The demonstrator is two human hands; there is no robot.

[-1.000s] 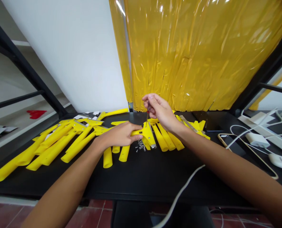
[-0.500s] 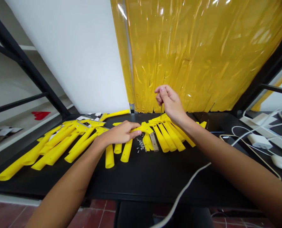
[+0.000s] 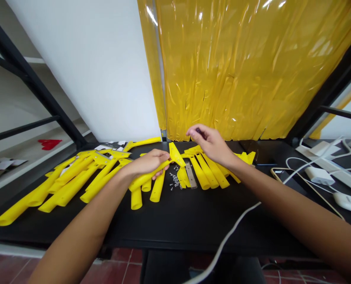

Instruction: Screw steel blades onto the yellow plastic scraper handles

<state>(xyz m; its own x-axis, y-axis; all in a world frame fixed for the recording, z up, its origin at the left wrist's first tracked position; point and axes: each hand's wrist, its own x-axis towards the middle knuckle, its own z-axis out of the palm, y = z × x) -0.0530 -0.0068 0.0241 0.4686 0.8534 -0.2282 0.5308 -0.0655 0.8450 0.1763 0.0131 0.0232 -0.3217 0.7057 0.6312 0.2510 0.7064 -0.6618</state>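
Head view, only 1. Clock centred on the loose screws (image 3: pixel 174 179), 12 = away from the person.

Left hand (image 3: pixel 151 161) at 10, thumb and fingers clamped on the handle of 1 yellow scraper (image 3: pixel 177 156). Scraper head sits at 12, raised and tilted, handle running down toward 8 and partly behind the fingers. At least 1 screw head shows on its face.

Right hand (image 3: pixel 212 142) at 1 to 2, fingers curled together on a dark handle (image 3: pixel 199 131), probably a small screwdriver. Shaft and tip can't be made out. Hand is apart from the scraper.

Flat metal blade (image 3: pixel 190 176) on the desk (image 3: pixel 193 221) at 3, yellow head pieces (image 3: pixel 183 177) between it and the screws. More yellow handles (image 3: pixel 209 173) fan out past the blade. Big pile of yellow scrapers (image 3: pixel 74 173) at 9. Phone (image 3: pixel 307 187) and white charger (image 3: pixel 320 174) well out at 3, white cable (image 3: pixel 222 246) at 5.

My read: part being turned in the left hand, driver held off. Working on its screws would call for a steady head, screw face toward the right hand, driver square to the screw, sleeve of loose screws kept undisturbed.
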